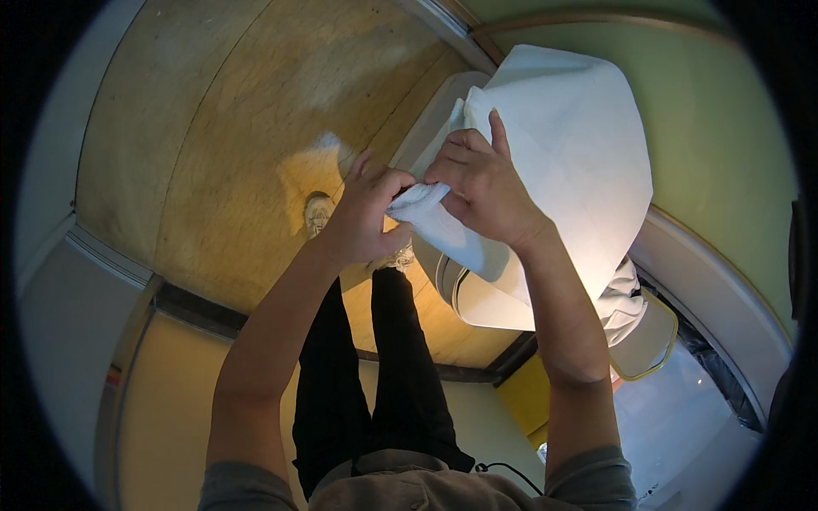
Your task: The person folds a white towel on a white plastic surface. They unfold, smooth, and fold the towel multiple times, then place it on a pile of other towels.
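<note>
Both hands grip one edge of a white cloth [466, 246], which is bunched between them and hangs down toward the right. My left hand [370, 214] pinches the bunched part from the left, its thumb below. On the other side, my right hand [476, 179] holds the edge between thumb and curled fingers, with one finger raised. Beneath and beyond the right hand, a large white sheet [575, 140] is draped over a piece of furniture whose kind I cannot tell. Whether the held cloth joins this sheet is not clear.
A worn wooden floor [243, 128] lies at the left, by my shoes [317, 214]. A green wall [722, 128] stands behind the draped furniture. Right of my right forearm are crumpled white fabric [623, 306] and a yellow-rimmed mirror-like panel [648, 342]. A black cable [511, 469] runs near my waist.
</note>
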Demonstrator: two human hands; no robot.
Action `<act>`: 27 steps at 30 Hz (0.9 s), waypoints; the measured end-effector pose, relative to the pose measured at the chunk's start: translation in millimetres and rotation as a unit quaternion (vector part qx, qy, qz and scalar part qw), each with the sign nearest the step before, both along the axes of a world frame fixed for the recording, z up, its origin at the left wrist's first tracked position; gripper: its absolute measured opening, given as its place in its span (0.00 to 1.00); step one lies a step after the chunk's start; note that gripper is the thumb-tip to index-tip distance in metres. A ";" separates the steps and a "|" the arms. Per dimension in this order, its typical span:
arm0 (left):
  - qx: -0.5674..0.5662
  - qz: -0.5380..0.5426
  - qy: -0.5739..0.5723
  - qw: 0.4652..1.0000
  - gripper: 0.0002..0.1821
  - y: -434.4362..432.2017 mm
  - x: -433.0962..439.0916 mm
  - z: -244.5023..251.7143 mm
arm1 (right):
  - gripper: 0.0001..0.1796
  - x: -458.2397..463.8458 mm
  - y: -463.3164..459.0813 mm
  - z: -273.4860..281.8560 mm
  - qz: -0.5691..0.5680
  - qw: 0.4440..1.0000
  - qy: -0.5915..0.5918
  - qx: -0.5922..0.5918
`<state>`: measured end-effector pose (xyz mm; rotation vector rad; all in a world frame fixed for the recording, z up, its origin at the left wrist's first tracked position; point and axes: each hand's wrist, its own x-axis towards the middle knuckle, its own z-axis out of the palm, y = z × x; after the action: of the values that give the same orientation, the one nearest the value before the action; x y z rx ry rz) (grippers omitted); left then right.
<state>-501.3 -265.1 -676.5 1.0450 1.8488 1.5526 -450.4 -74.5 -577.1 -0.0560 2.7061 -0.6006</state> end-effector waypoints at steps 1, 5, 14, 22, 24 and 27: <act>-0.017 0.015 0.003 1.000 0.18 -0.2 1.2 1.1 | 0.17 -3.3 1.9 -0.4 0.004 1.000 0.001 -0.018; -0.091 0.029 0.034 0.995 0.19 -4.4 -0.5 -6.4 | 0.13 -16.1 -1.7 4.0 0.022 0.997 -0.053 -0.045; 0.034 0.017 -0.178 0.983 0.05 -23.2 -10.8 -23.7 | 0.10 -21.9 -0.3 6.6 0.043 0.996 -0.027 0.071; -0.337 -0.069 -0.030 0.938 0.09 -11.0 -11.3 -73.8 | 0.13 -9.7 -9.4 -40.8 -0.042 0.972 0.157 0.169; -0.342 -0.015 -0.014 0.939 0.11 -1.8 4.3 -86.2 | 0.17 21.0 -8.2 -39.1 -0.087 0.975 0.160 0.130; -0.149 0.046 0.011 0.988 0.22 34.1 55.9 -51.8 | 0.26 98.9 16.5 -22.1 -0.213 0.966 0.092 0.110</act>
<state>-445.5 -231.0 -728.4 0.8530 2.0907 1.2654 -351.5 -57.9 -599.1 0.5684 2.9662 -0.4193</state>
